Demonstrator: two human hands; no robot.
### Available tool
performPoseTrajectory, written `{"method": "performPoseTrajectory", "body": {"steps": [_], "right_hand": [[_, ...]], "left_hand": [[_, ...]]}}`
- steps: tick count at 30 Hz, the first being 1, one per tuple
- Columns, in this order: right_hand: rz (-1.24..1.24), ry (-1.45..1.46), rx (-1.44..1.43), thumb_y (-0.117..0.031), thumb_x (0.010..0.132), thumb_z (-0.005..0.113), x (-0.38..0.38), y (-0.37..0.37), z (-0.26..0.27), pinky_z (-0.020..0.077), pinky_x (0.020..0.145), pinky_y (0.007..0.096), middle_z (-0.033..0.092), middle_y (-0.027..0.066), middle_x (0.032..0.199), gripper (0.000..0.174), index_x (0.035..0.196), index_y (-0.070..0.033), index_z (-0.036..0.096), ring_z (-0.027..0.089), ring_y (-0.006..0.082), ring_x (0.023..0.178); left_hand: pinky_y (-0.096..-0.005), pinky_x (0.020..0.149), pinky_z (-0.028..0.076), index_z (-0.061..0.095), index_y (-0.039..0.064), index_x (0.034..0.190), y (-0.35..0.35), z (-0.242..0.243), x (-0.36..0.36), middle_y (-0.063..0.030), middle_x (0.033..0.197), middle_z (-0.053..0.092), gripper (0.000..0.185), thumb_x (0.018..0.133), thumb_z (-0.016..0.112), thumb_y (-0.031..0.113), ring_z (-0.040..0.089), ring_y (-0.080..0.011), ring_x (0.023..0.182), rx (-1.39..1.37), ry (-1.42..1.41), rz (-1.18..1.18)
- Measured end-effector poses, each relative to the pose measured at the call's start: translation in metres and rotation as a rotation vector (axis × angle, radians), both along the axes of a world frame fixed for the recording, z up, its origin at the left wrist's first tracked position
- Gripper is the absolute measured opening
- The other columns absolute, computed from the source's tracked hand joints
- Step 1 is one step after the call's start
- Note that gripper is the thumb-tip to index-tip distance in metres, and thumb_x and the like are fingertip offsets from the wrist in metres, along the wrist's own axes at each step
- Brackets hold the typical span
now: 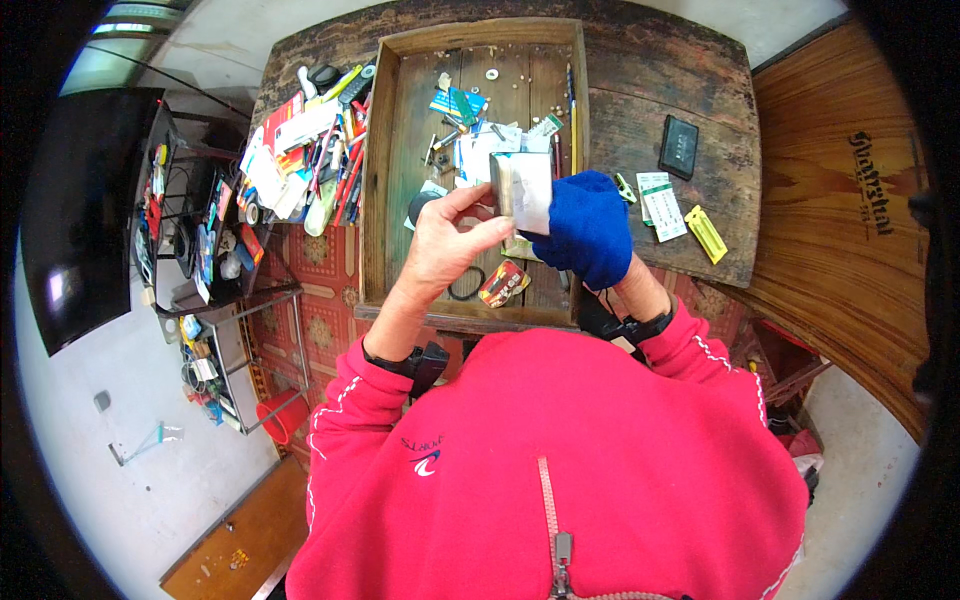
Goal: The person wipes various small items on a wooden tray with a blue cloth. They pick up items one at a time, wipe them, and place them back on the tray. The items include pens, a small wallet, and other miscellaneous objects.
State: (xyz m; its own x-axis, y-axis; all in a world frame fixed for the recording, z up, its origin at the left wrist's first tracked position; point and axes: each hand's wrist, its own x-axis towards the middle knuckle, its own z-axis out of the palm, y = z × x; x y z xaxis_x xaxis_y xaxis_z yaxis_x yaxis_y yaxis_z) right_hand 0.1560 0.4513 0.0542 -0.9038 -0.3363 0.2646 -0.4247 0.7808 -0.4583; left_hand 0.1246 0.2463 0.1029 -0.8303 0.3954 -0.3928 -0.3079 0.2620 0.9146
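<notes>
My left hand (457, 236) grips a small booklet (529, 187) by its near left edge, thumb in front and fingers behind. The booklet has a whitish cover and a darker spine side, and is held above the drawer. A blue cloth (589, 225) is bunched over my right hand (634, 277) and meets the booklet's right side. The cloth hides the fingers of that hand. Beneath both hands is a wooden drawer (371, 247), holding papers (480, 154), a green-and-white card (546, 129), a blue card (442, 100), a black ring (467, 283) and a red-and-yellow package (504, 283).
The drawer rests on a worn wooden table (622, 60). Left of it is a heap of pens (349, 176), papers (270, 176) and small items. A black case (679, 147), blister packs (664, 206) and a yellow plastic item (706, 234) lie on the right.
</notes>
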Motion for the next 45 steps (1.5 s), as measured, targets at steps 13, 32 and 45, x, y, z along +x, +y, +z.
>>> {"method": "performPoseTrajectory", "body": {"steps": [13, 32, 45], "right_hand": [[-0.12, 0.037, 0.011, -0.027, 0.073, 0.068, 0.002, -0.011, 0.002, 0.0427, 0.051, 0.0384, 0.062, 0.009, 0.076, 0.018, 0.082, -0.011, 0.068, 0.061, 0.0269, 0.064], [-0.035, 0.062, -0.04, -0.028, 0.071, 0.068, 0.0, 0.004, -0.002, 0.0466, 0.049, 0.0384, 0.062, 0.0101, 0.072, 0.017, 0.072, -0.011, 0.066, 0.062, 0.0272, 0.058], [-0.037, -0.212, -0.313, -0.03, 0.072, 0.072, -0.003, -0.005, -0.008, 0.0457, 0.049, 0.0352, 0.065, 0.0098, 0.076, 0.021, 0.08, -0.012, 0.069, 0.063, 0.0249, 0.06]], "left_hand": [[-0.0245, 0.076, 0.049, 0.058, -0.008, 0.118, -0.006, 0.001, -0.006, -0.0075, 0.099, 0.065, 0.042, 0.084, 0.068, 0.015, 0.06, -0.01, 0.087, 0.175, -0.163, 0.073], [-0.0356, 0.075, 0.055, 0.053, -0.001, 0.122, -0.032, -0.011, 0.001, -0.0088, 0.107, 0.064, 0.044, 0.088, 0.065, 0.024, 0.064, -0.0182, 0.091, 0.543, -0.333, 0.137], [-0.0261, 0.076, 0.051, 0.061, -0.003, 0.106, -0.022, -0.013, 0.003, -0.0131, 0.121, 0.056, 0.027, 0.084, 0.066, 0.012, 0.059, -0.0149, 0.097, 0.303, -0.062, 0.002]]}}
